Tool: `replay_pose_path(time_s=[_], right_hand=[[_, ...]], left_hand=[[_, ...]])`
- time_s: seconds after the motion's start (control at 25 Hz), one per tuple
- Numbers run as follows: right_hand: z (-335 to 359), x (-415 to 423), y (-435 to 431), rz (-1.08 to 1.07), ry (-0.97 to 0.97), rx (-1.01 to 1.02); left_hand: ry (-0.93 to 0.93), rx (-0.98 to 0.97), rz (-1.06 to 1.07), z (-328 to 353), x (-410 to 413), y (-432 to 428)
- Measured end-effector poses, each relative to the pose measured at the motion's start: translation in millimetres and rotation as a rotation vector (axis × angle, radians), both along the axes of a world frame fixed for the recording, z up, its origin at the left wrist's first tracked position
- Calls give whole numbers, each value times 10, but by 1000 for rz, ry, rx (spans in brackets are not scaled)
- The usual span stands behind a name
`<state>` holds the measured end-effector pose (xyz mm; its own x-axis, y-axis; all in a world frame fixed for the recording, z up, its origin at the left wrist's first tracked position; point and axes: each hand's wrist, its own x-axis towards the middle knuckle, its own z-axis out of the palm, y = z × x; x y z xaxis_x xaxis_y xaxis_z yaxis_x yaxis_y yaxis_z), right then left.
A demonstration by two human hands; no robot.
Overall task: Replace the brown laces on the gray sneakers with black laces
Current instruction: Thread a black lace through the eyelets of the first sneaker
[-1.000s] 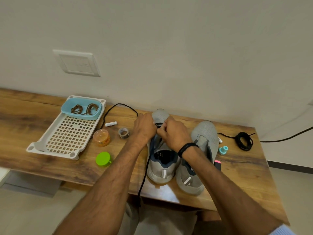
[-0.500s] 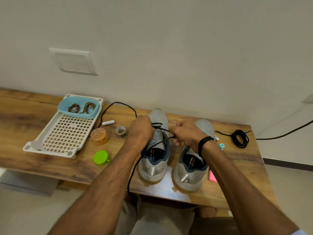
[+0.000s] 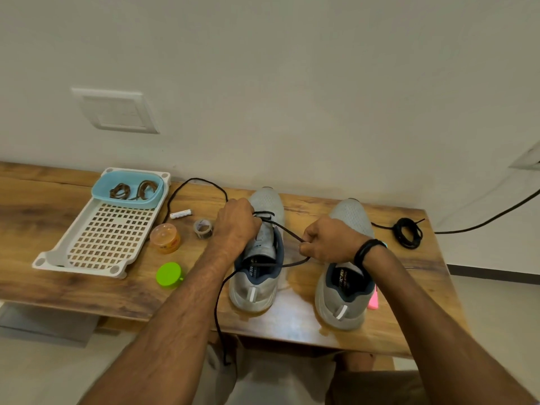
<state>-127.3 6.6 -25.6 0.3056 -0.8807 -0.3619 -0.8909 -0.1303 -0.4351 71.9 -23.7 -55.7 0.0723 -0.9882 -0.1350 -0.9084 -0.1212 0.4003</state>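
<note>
Two gray sneakers stand on the wooden table, heels toward me: the left sneaker [image 3: 264, 276] and the right sneaker [image 3: 346, 299]. A black lace [image 3: 287, 231] is threaded through the left sneaker's front eyelets. My left hand [image 3: 236, 223] rests on that shoe's left side, pinching the lace there. My right hand [image 3: 328, 239] grips the lace's other end and holds it taut to the right. One lace tail hangs over the table's front edge; another loops back left. Brown laces [image 3: 133, 190] lie in a blue tub [image 3: 102, 187]. A coiled black lace [image 3: 407, 232] lies at right.
A white perforated tray [image 3: 108, 238] holds the blue tub at left. An orange jar [image 3: 165, 238], green lid [image 3: 169, 274], tape roll [image 3: 203, 228] and small white tube [image 3: 181, 214] sit between tray and shoes. A pink object [image 3: 373, 299] lies beside the right sneaker. The wall is close behind.
My right hand has moved right from the left sneaker's tongue, drawing the black lace out taut across toward the right sneaker. My left hand stays on the left shoe.
</note>
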Motion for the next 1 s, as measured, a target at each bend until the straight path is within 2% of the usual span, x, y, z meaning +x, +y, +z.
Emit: replay_pose_path(time_s=[0.08, 0.2, 0.28, 0.32, 0.4, 0.44, 0.52, 0.6, 0.68, 0.72, 0.76, 0.8, 0.84, 0.88, 0.92, 0.96, 1.0], right_hand=[[11, -39, -18, 20, 14, 43], [6, -8, -29, 10, -38, 0], [26, 58, -41, -64, -166, -32], [48, 89, -47, -132, -289, -21], [103, 150, -38, -280, -560, 56], [132, 170, -26, -335, -641, 87], [156, 178, -9, -420, -669, 102], [159, 117, -26, -502, -589, 21], [158, 13, -70, -558, -496, -127], [149, -22, -92, -577, -485, -173], [155, -19, -98, -584, -507, -186], [158, 15, -96, -570, -547, -174], [164, 70, -86, -538, -590, -153], [157, 131, -82, -507, -635, -130], [158, 182, -78, -494, -669, -119], [146, 202, -92, -505, -682, -130], [134, 196, -115, -535, -673, -159]], left_hand=[[-3, 11, 15, -4, 1, -4], [-20, 62, 12, 22, 3, 12], [-52, 34, -54, 91, -22, 27], [-15, -24, -120, 140, -46, 41], [221, -83, -250, 236, -92, 73], [366, -41, -272, 268, -109, 85], [514, 12, -184, 259, -89, 82], [462, -61, 65, 225, 9, 47], [251, -166, 301, 204, 148, 29], [140, -222, 321, 204, 190, 38], [122, -267, 272, 233, 192, 54], [219, -269, 164, 275, 157, 58], [438, -202, 36, 343, 67, 78], [656, -85, -76, 418, -48, 135], [794, 31, -167, 476, -147, 188], [830, 66, -188, 492, -208, 194], [826, 33, -112, 473, -210, 172]])
